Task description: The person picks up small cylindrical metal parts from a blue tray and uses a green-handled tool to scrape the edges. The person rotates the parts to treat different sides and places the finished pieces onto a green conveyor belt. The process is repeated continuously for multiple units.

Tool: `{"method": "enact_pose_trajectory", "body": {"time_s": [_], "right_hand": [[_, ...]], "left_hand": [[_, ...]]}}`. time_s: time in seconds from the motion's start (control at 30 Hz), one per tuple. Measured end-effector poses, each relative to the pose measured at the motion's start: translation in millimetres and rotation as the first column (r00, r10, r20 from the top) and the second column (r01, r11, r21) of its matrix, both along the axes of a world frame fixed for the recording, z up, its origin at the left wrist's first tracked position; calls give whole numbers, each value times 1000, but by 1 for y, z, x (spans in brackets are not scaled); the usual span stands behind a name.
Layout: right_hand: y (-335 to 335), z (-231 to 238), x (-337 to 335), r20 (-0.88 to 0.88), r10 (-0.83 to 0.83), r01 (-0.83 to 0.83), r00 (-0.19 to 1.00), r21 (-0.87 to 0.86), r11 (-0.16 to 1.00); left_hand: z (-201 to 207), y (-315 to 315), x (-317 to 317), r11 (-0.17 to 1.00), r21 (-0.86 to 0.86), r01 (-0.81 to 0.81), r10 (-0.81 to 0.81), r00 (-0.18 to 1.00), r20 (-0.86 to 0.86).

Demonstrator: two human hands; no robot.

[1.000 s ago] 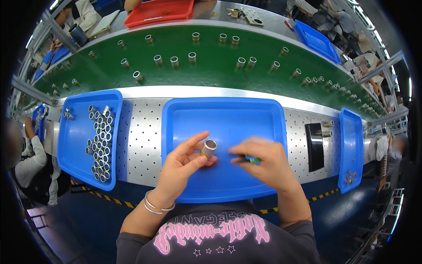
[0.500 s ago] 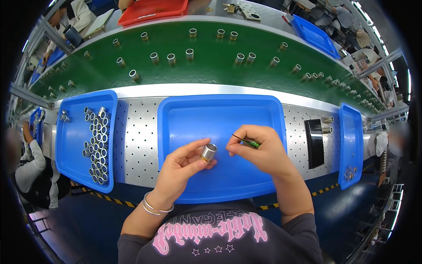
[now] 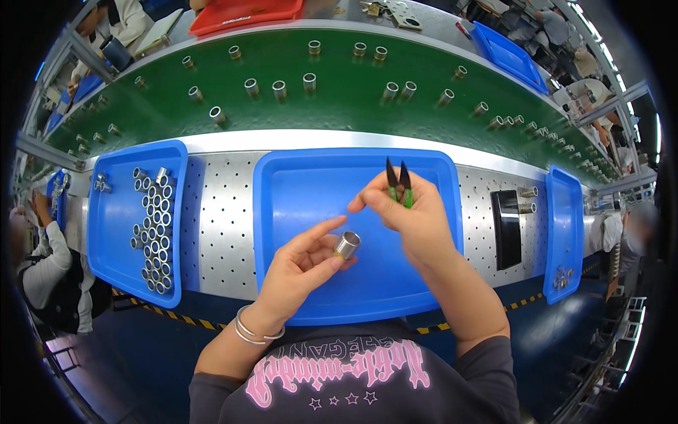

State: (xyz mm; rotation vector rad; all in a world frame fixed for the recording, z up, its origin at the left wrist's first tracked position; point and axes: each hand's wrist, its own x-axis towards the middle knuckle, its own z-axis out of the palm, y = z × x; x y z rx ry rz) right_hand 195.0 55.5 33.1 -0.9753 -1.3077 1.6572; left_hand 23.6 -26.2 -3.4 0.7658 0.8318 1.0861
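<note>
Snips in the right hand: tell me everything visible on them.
The small snips have two dark, pointed, metal-looking blades standing apart, tips toward the top of the picture, and bright green handle parts, mostly hidden. They sit in the right hand's grip, above the blue middle tray; no other contact shows.

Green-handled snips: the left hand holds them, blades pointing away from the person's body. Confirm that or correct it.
Wrong hand: the head view shows the snips in the right hand, blades pointing away from the body. The left hand holds a metal cylinder.
</note>
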Motion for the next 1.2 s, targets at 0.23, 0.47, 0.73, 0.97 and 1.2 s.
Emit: {"method": "enact_pose_trajectory", "body": {"time_s": [0.23, 0.47, 0.73, 0.97, 1.2], "right_hand": [[1, -9, 15, -292, -206, 189, 934, -87, 978], [-16, 10, 15, -318, 9, 48, 948, 170, 984], [-20, 22, 4, -292, 170, -81, 941, 295, 952], [-18, 24, -2, -301, 130, -25, 945, 331, 943], [-15, 0, 6, -58, 59, -44, 997, 238, 970]], "left_hand": [[0, 1, -5, 992, -62, -113, 115, 993, 33], [2, 4, -5, 985, -95, -142, 148, 987, 64], [-5, 3, -5, 991, -18, -136, 136, 990, 29], [-9, 1, -5, 996, 6, -84, 84, 996, -1], [0, 4, -5, 978, -109, -180, 187, 981, 58]]}}
